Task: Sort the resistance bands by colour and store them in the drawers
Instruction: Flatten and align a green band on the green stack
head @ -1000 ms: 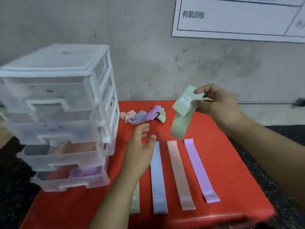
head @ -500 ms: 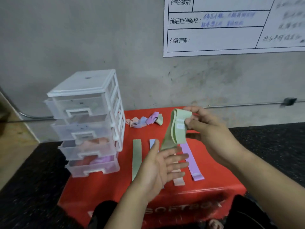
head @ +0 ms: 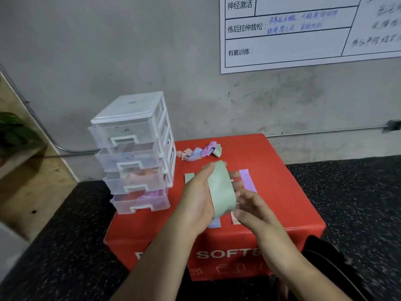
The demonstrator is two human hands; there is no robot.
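Observation:
A pale green resistance band (head: 221,187) lies across the upturned palm and straight fingers of my left hand (head: 195,198), above the red box. My right hand (head: 251,207) is just to its right, fingers straight, touching the band's lower right edge. Flat on the box lie another green band (head: 189,177), a purple band (head: 247,180), and the ends of a blue band (head: 214,223) and a pink band (head: 235,220), mostly hidden by my hands. A small pile of mixed bands (head: 199,152) sits at the back. The clear drawer unit (head: 134,153) stands at the left.
The red soft box (head: 271,170) serves as the table, against a grey wall on dark speckled flooring. In the drawer unit, the third drawer (head: 134,181) shows pink bands and the bottom drawer (head: 141,203) purple ones. A white chart hangs on the wall above.
The view has pulled back and up. My right hand has let go of the green band's top and dropped beside it; the band now lies over my left palm.

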